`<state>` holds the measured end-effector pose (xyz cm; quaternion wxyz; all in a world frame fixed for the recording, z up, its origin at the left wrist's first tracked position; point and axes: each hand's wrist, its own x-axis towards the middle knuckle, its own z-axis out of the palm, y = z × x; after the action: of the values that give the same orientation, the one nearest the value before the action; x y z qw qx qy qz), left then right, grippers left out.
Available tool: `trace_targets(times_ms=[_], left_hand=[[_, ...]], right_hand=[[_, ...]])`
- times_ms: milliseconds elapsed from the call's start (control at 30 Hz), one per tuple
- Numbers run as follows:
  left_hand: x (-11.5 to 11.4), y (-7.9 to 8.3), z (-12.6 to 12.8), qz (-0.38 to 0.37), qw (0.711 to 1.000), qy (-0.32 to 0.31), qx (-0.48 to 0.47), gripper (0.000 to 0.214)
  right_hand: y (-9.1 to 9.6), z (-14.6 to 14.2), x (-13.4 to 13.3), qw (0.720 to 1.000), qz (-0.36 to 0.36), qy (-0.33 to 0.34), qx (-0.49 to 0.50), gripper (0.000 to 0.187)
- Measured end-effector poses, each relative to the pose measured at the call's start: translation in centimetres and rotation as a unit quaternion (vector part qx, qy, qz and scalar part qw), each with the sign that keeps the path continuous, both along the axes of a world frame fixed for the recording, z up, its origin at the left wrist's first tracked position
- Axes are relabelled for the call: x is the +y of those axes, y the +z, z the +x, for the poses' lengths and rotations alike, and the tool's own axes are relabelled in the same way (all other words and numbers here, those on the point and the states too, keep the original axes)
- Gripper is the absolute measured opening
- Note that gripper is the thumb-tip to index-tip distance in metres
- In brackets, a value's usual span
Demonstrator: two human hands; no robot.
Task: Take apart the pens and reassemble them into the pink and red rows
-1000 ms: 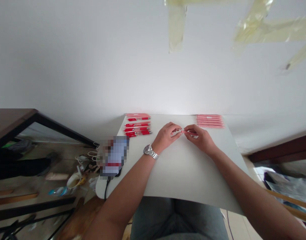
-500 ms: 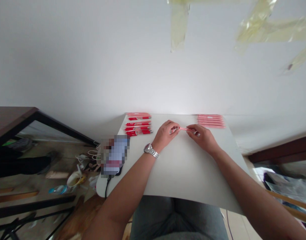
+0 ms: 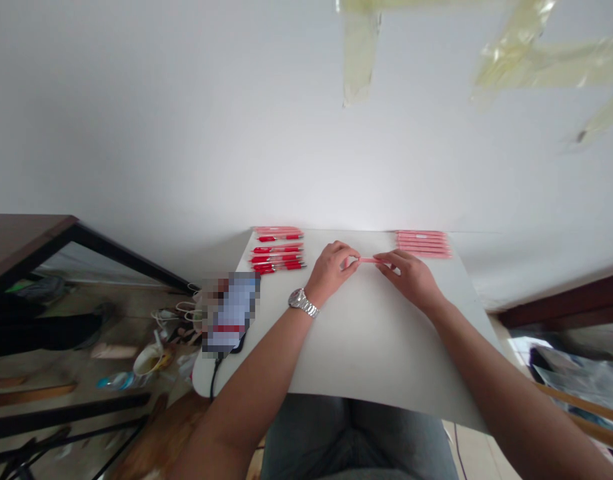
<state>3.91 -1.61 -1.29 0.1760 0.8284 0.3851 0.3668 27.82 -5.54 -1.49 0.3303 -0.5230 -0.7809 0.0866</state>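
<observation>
My left hand (image 3: 331, 269) and my right hand (image 3: 405, 275) meet over the middle of a white board (image 3: 366, 333) on my lap. Both pinch the ends of one thin pink pen (image 3: 369, 260) held level between them, left fingers curled on its left end, right fingertips on its right end. A watch (image 3: 302, 303) sits on my left wrist. Several red pens (image 3: 277, 251) lie in a group at the board's far left. A row of pink pens (image 3: 422, 243) lies at the far right.
A phone (image 3: 230, 312) with a cable lies on the board's left edge. Left of it are a dark table frame (image 3: 86, 240), a cup (image 3: 147, 363) and floor clutter. A white wall (image 3: 286, 133) with tape strips (image 3: 356, 53) rises behind.
Both hands have shifted slightly away from me along the board, keeping the pink pen between them. The right fingers have stretched out more along the pen.
</observation>
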Motion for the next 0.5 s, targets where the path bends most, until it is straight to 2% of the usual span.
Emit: trace_targets(times_ms=[300, 500], left_hand=[[0.11, -0.48, -0.09, 0.007, 1.000, 0.018, 0.001, 0.013], [0.17, -0.21, -0.29, 0.004, 0.996, 0.081, -0.022, 0.014]], right_hand=[[-0.30, 0.30, 0.29, 0.997, 0.032, -0.010, -0.073, 0.028], [-0.64, 0.55, 0.55, 0.993, 0.043, -0.019, -0.109, 0.027]])
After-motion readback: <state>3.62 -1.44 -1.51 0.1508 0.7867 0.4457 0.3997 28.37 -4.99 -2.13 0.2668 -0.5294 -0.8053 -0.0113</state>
